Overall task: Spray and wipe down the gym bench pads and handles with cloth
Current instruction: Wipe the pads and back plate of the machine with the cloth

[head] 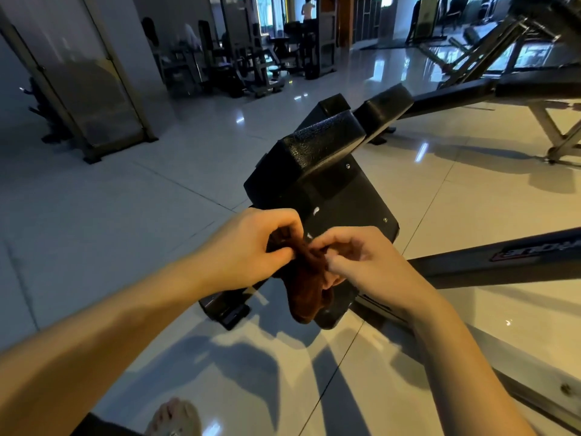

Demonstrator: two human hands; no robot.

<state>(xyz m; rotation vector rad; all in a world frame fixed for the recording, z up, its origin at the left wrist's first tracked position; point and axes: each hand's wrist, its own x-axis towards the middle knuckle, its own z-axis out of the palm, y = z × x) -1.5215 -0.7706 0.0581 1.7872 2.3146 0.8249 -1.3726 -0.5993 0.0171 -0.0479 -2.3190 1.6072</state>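
Observation:
A dark brown cloth [306, 287] hangs bunched between both hands in front of a black gym bench. My left hand [251, 247] grips its upper left part with curled fingers. My right hand [355, 262] pinches the cloth's top from the right. Just behind the hands stands the bench's black padded seat [320, 149], with a second pad [386, 105] further back and a black plastic panel [355, 209] below. No spray bottle is in view.
A grey steel frame bar [503, 262] with a red logo runs right of the hands. Another frame leg [550, 401] crosses the lower right. Glossy floor tiles [125, 215] lie around. Other gym machines [245, 58] stand far back, and my foot [176, 416] shows below.

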